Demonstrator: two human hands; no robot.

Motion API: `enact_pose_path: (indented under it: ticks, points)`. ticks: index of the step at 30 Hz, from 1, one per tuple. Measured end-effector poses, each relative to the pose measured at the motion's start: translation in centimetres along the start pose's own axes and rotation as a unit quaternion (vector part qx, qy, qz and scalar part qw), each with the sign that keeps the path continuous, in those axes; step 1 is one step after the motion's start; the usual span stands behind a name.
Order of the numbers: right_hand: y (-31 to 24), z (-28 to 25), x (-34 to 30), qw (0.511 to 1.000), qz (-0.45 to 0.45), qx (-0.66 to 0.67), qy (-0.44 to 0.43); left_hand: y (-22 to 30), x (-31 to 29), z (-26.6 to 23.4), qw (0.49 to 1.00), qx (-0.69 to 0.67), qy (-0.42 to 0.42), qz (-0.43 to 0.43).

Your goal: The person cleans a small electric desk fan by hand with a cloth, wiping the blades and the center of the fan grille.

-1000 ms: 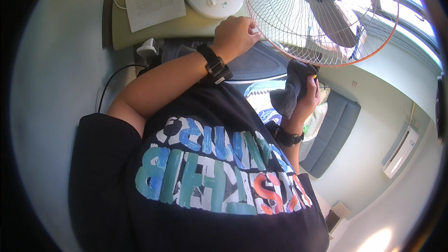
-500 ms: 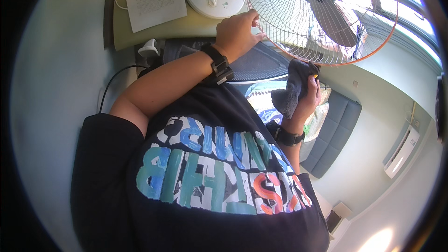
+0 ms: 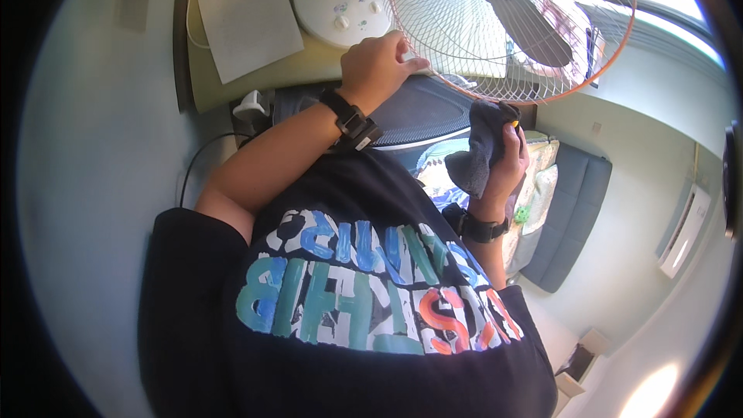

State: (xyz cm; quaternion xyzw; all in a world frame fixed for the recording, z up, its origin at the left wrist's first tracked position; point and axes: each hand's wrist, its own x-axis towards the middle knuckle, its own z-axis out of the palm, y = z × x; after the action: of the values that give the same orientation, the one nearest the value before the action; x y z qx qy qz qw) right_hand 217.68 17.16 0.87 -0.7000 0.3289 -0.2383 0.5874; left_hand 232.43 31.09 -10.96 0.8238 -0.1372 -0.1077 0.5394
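A table fan's wire grille (image 3: 464, 39) with an orange-pink rim stands at the upper right, grey blades (image 3: 534, 27) showing through it. My left hand (image 3: 376, 70) is at the rim's left side, with thumb and fingers curled around its edge. In my right hand (image 3: 505, 169) is a dark grey cloth (image 3: 470, 156), bunched up and raised to just under the bottom of the rim. A small yellow spot shows at the top of the cloth near my fingertips. The fan's white round base (image 3: 329, 4) with knobs rests on the table.
A paper sheet (image 3: 251, 27) lies on the yellowish table (image 3: 209, 81), left of the fan base. Below the table edge is a dark mesh chair (image 3: 418, 112). Beyond my right hand are a bed with a grey headboard (image 3: 573, 217) and a wall air conditioner (image 3: 685, 232).
The whole view has shifted a little, so the fan and the paper sit further left and the room shows more at right. Both hands keep their holds.
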Motion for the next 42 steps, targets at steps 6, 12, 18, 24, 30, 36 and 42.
enact_pose_path:
  ticks: [6,12,18,24,30,36,42]
  points:
    - [3.0,-0.7,0.7,1.000,-0.009,0.015,0.015,-1.0,0.3,1.1,0.985,-0.170,-0.030,0.001]
    - [3.6,0.0,0.2,0.999,-0.018,0.037,0.023,-0.5,0.4,1.6,0.951,-0.277,-0.110,-0.088]
    - [2.9,0.9,-0.6,0.996,-0.010,0.074,0.040,-0.2,0.5,1.2,0.929,-0.302,-0.161,-0.142]
    - [2.2,1.6,-0.8,0.994,-0.007,0.106,0.037,0.0,0.7,1.0,0.919,-0.323,-0.201,-0.104]
    - [2.0,1.2,-0.8,0.994,-0.007,0.107,0.008,-0.5,0.8,-1.2,0.965,-0.170,-0.193,-0.058]
    - [1.3,1.8,-2.7,0.960,-0.212,-0.110,0.145,-0.9,2.9,-7.5,0.928,-0.062,0.248,0.272]
    - [-4.4,7.1,-1.6,0.800,-0.552,-0.214,-0.097,4.8,9.7,-13.7,0.856,0.061,0.252,0.448]
